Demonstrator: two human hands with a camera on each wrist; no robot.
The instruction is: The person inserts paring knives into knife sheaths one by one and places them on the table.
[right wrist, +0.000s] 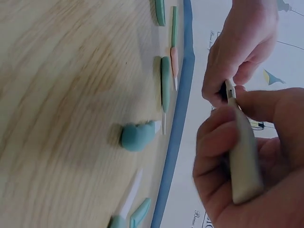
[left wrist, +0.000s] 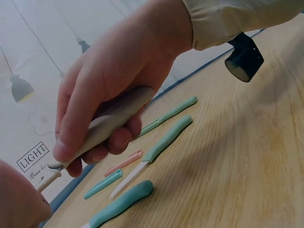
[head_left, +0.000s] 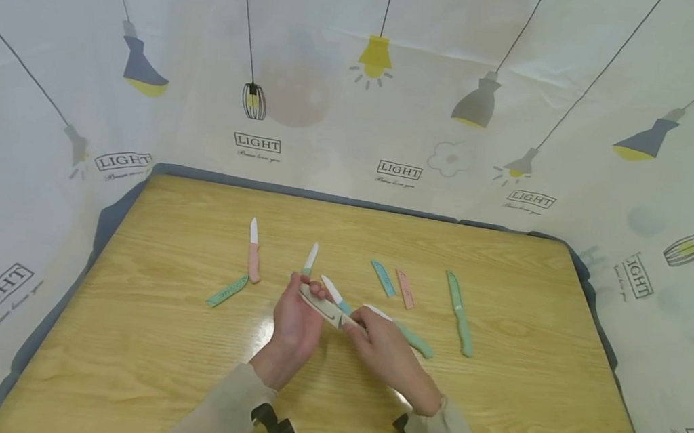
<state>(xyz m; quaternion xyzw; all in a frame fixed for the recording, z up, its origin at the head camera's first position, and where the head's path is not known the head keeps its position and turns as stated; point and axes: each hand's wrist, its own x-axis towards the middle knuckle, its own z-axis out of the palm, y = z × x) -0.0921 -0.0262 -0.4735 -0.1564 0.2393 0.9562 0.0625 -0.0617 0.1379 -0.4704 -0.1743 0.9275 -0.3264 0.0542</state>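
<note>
Beige knife [head_left: 323, 308] blade mostly hidden by hands; sheath text unreadable.

The light wood-grain table [head_left: 148, 337] has a smooth, slightly glossy top. The beige matt plastic knife handle [left wrist: 111, 121] looks smooth, as do the pastel green plastic knives [head_left: 460, 314].

Pink-handled knife [head_left: 253, 258], green sheath [head_left: 227, 291], blue sheath [head_left: 382, 278], pink sheath [head_left: 404, 288], wooden table [head_left: 148, 337]

Six small ceramic knives: one pink-handled [head_left: 253, 255], four green or teal [head_left: 460, 312], one beige [head_left: 323, 308]. Three loose blade sheaths: green [head_left: 227, 291], blue [head_left: 383, 278], pink [head_left: 405, 289].
</note>
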